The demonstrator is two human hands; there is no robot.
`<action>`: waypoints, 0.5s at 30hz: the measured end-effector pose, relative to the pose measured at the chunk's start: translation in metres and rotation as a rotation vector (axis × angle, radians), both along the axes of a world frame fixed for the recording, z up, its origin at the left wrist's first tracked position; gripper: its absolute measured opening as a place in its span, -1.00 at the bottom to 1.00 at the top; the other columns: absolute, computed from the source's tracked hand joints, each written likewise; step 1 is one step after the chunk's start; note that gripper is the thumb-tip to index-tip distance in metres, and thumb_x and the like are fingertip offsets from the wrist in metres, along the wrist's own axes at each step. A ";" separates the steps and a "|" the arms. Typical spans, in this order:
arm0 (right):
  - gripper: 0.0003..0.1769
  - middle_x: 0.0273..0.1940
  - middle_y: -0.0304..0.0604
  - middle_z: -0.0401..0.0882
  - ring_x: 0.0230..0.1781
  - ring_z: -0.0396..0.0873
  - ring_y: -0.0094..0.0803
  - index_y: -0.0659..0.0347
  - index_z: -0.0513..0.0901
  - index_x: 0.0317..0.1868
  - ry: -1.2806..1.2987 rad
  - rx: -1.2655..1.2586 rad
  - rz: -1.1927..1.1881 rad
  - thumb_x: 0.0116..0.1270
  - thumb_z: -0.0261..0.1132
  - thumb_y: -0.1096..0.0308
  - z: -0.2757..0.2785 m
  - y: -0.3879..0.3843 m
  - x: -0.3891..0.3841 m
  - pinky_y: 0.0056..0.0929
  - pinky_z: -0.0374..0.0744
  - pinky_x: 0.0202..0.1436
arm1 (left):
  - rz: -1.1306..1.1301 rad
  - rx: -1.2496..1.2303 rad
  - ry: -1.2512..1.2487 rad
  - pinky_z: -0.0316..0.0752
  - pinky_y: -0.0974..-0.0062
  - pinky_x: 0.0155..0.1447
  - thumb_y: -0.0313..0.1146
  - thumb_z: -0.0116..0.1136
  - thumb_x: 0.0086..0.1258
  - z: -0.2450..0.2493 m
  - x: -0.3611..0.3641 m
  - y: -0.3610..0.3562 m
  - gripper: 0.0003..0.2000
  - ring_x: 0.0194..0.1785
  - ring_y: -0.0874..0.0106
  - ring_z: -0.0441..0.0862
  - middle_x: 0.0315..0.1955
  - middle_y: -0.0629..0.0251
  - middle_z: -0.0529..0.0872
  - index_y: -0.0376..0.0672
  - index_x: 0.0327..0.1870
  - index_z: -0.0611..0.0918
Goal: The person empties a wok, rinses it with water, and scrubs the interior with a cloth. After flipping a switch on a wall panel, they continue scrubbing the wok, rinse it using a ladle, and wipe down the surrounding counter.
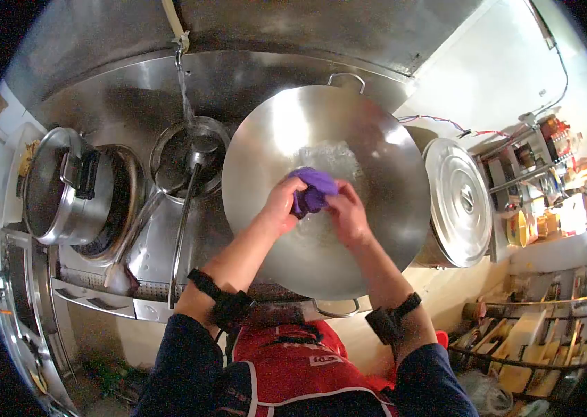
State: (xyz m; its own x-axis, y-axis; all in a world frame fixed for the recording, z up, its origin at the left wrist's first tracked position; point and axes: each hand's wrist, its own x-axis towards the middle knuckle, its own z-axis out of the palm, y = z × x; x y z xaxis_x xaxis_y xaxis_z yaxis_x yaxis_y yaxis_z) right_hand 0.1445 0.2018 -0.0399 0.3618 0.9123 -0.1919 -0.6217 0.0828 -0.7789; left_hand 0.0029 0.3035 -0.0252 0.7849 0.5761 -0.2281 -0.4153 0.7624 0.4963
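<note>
Over the middle of a large steel wok [266, 139], my two hands are on a bunched purple cloth [316, 182]. My left hand [282, 203] is closed around the cloth's left side. From the right, my right hand [348, 212] grips the cloth's edge with bent fingers. The wok has a loop handle at the back and another at the front. A wet, shiny patch shows on its inner surface behind the cloth.
Water runs from a tap [181, 45] into a round pot [156, 156], where a long-handled ladle [188, 201] rests. At left is a deep steel pot [92, 208]. A lidded pot [457, 208] stands right of the wok. Knives and boards hang in a rack [530, 302] at lower right.
</note>
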 end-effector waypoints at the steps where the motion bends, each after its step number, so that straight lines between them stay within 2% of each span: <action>1: -0.61 -0.06 -0.19 0.57 0.03 0.55 -0.37 0.19 0.52 0.12 -0.297 -0.215 0.034 0.27 0.27 0.53 -0.007 -0.007 -0.007 -0.28 0.52 0.18 | -0.005 0.005 -0.002 0.53 0.45 -0.17 -0.41 0.11 0.22 -0.009 0.004 0.002 -0.78 -0.35 0.43 0.59 -0.39 0.39 0.62 -0.21 -0.12 0.62; 2: -0.61 -0.06 -0.25 0.57 0.05 0.52 -0.45 0.18 0.50 0.15 -0.593 -0.431 0.066 0.33 0.31 0.45 -0.013 -0.013 -0.015 -0.33 0.49 0.17 | 0.035 -0.049 0.040 0.57 0.34 -0.11 -0.33 0.11 0.22 -0.027 0.010 0.004 -0.72 -0.32 0.35 0.63 -0.36 0.33 0.65 -0.19 -0.06 0.61; 3: -0.61 -0.06 -0.25 0.57 0.05 0.52 -0.45 0.18 0.50 0.15 -0.595 -0.428 0.059 0.33 0.31 0.45 -0.021 -0.018 -0.021 -0.33 0.49 0.17 | 0.075 -0.102 0.082 0.62 0.23 -0.05 -0.24 0.10 0.22 -0.037 0.014 0.006 -0.65 -0.30 0.27 0.66 -0.32 0.26 0.69 -0.17 0.00 0.61; 5: -0.46 0.06 -0.22 0.53 0.12 0.49 -0.44 0.17 0.40 0.30 -0.602 -0.275 0.044 0.35 0.36 0.36 -0.032 -0.022 -0.031 -0.32 0.48 0.23 | 0.115 -0.094 0.161 0.61 0.23 -0.02 -0.24 0.10 0.22 -0.054 0.017 0.002 -0.64 -0.24 0.29 0.67 -0.27 0.26 0.68 -0.14 0.03 0.59; 6: -0.46 0.06 -0.22 0.53 0.12 0.49 -0.44 0.17 0.40 0.30 -0.604 -0.271 0.037 0.35 0.36 0.36 -0.024 -0.019 -0.037 -0.32 0.48 0.23 | 0.161 -0.091 0.242 0.60 0.22 0.01 -0.23 0.11 0.22 -0.048 0.016 -0.004 -0.62 -0.19 0.30 0.67 -0.23 0.26 0.67 -0.11 0.07 0.58; 7: -0.37 0.13 -0.20 0.50 0.15 0.47 -0.40 0.14 0.31 0.38 -0.498 -0.226 0.016 0.37 0.36 0.32 -0.017 -0.016 -0.042 -0.30 0.48 0.25 | 0.220 -0.020 0.271 0.59 0.22 0.03 -0.17 0.14 0.26 -0.042 0.014 -0.013 -0.62 -0.08 0.34 0.64 -0.14 0.29 0.64 -0.04 0.09 0.56; 8: -0.28 0.20 -0.17 0.46 0.18 0.46 -0.36 0.11 0.23 0.45 -0.409 -0.178 -0.055 0.38 0.37 0.28 -0.010 -0.011 -0.039 -0.28 0.48 0.26 | 0.187 -0.051 0.269 0.58 0.23 0.05 -0.12 0.16 0.29 -0.027 0.019 -0.018 -0.62 -0.04 0.35 0.63 -0.07 0.30 0.63 -0.02 0.11 0.56; 9: -0.23 0.22 -0.15 0.45 0.19 0.46 -0.34 0.13 0.22 0.45 -0.422 -0.112 -0.024 0.34 0.43 0.25 -0.019 -0.003 -0.037 -0.26 0.48 0.29 | 0.153 -0.082 0.269 0.58 0.23 0.07 -0.07 0.18 0.33 -0.022 0.023 -0.021 -0.61 0.00 0.36 0.62 0.00 0.31 0.62 -0.01 0.12 0.56; 10: -0.18 0.25 -0.12 0.45 0.20 0.45 -0.33 0.15 0.22 0.45 -0.438 -0.047 0.009 0.31 0.48 0.23 -0.029 0.005 -0.037 -0.23 0.47 0.31 | 0.092 -0.064 0.175 0.56 0.23 0.14 0.05 0.13 0.41 -0.043 0.026 -0.018 -0.57 0.03 0.35 0.63 0.02 0.33 0.66 -0.02 0.14 0.58; 11: -0.24 0.20 -0.13 0.50 0.16 0.47 -0.35 0.17 0.30 0.39 -0.391 -0.103 -0.038 0.29 0.50 0.21 -0.026 0.006 -0.031 -0.24 0.48 0.30 | -0.017 -0.081 0.097 0.54 0.22 0.13 0.10 0.10 0.45 -0.052 0.032 -0.013 -0.60 0.01 0.43 0.62 -0.09 0.39 0.67 0.02 0.08 0.60; 12: -0.15 0.24 -0.12 0.44 0.18 0.47 -0.29 0.07 0.18 0.49 -0.396 -0.193 0.024 0.33 0.45 0.10 -0.028 0.008 -0.015 -0.27 0.61 0.14 | -0.028 -0.163 0.186 0.53 0.22 0.17 0.13 0.06 0.48 -0.036 0.041 -0.017 -0.55 0.05 0.39 0.63 -0.03 0.34 0.69 -0.04 0.10 0.60; 13: -0.27 0.13 -0.15 0.54 0.05 0.55 -0.34 0.12 0.34 0.39 -0.294 -0.274 0.043 0.33 0.45 0.08 -0.021 0.007 0.001 -0.34 0.65 -0.01 | -0.085 -0.054 0.200 0.51 0.23 0.19 0.14 0.06 0.48 -0.027 0.050 -0.016 -0.54 0.04 0.37 0.62 -0.04 0.29 0.68 -0.05 0.10 0.60; 14: -0.40 -0.01 -0.17 0.63 -0.08 0.61 -0.35 0.14 0.49 0.28 -0.214 -0.279 0.146 0.32 0.44 0.09 -0.024 0.006 0.016 -0.35 0.66 -0.13 | -0.112 0.106 0.281 0.48 0.21 0.23 0.12 0.06 0.49 -0.060 0.057 -0.005 -0.54 0.05 0.33 0.61 -0.05 0.22 0.67 -0.12 0.08 0.59; 15: -0.50 -0.09 -0.20 0.65 -0.18 0.61 -0.40 0.14 0.55 0.17 -0.157 -0.320 0.273 0.31 0.44 0.13 -0.056 0.008 0.029 -0.40 0.63 -0.23 | -0.051 0.570 0.531 0.50 0.24 0.20 0.03 0.10 0.49 -0.074 0.055 0.003 -0.59 0.04 0.33 0.61 -0.05 0.21 0.66 -0.14 0.07 0.57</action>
